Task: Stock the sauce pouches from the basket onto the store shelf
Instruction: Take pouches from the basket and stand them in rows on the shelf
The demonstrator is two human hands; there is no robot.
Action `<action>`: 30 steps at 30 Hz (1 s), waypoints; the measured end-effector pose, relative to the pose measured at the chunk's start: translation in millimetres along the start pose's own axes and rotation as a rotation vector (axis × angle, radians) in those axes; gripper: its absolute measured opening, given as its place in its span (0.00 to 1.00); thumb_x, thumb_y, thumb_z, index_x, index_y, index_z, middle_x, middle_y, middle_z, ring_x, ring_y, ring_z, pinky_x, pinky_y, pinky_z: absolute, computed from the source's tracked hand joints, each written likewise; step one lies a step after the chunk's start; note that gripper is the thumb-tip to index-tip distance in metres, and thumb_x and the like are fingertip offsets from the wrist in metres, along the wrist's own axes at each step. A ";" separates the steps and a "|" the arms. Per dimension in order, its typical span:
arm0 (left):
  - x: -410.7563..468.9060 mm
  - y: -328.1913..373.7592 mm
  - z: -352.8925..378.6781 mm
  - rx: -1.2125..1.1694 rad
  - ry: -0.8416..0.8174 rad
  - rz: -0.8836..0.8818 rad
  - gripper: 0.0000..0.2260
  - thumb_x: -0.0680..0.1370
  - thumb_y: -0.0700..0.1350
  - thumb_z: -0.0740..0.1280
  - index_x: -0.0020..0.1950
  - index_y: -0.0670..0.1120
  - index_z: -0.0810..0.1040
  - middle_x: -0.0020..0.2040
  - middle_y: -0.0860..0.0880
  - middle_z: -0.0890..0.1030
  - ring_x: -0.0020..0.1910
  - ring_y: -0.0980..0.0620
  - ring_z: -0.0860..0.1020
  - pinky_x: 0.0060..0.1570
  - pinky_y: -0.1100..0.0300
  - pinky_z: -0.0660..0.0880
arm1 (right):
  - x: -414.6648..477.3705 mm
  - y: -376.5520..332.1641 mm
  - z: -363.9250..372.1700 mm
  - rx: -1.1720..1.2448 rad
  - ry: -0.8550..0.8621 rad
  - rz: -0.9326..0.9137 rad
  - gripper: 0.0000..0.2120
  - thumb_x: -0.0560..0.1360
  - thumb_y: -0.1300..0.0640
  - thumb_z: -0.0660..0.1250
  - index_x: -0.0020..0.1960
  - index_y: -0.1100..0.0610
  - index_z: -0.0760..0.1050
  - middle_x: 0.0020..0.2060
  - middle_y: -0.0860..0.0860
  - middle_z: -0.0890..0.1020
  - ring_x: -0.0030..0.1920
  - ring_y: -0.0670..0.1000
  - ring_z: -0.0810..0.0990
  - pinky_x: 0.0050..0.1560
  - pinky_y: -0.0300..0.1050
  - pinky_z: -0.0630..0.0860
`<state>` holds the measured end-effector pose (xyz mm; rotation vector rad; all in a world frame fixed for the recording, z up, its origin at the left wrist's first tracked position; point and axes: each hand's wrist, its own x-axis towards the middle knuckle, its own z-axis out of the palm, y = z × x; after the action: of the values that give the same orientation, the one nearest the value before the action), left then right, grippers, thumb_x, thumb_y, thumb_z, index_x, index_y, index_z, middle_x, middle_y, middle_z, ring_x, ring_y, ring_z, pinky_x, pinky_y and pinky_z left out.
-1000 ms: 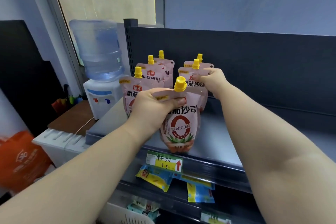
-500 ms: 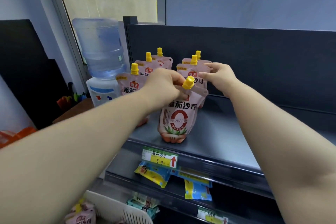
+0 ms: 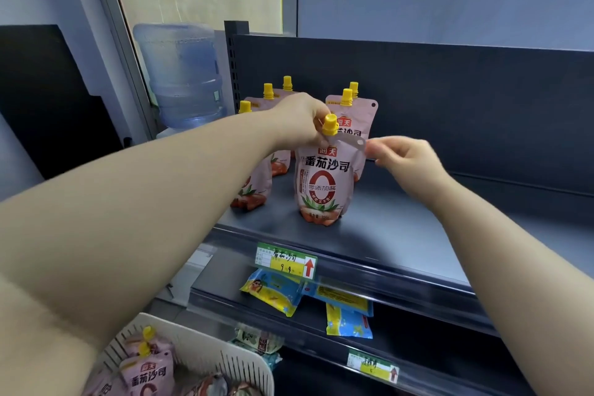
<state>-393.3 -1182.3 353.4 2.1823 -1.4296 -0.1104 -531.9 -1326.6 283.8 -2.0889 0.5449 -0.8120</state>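
Front pouch stands upright on the shelf, long axis vertical. Left hand pinches its top beside the cap; right hand pinches the top-right corner. More pouches wait in the basket.

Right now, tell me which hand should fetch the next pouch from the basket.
Left. The basket sits low on the left under that forearm; the left hand only pinches the front pouch by its cap. The right hand is farther away.

front pouch reads 海天 番茄沙司 and 零添加酱, price tag 9.9 with red arrow
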 end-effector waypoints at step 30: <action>-64.5 -32.7 -7.1 0.263 0.164 0.217 0.25 0.81 0.44 0.57 0.77 0.48 0.53 0.77 0.50 0.57 0.76 0.52 0.53 0.73 0.56 0.54 | -63.5 -61.9 29.2 -0.382 0.141 0.044 0.33 0.78 0.50 0.63 0.77 0.53 0.51 0.76 0.50 0.58 0.75 0.51 0.56 0.71 0.49 0.59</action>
<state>-392.0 -1113.4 330.7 2.1608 -1.6491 0.3441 -549.6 -1236.0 297.6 -2.3645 0.8772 -0.8878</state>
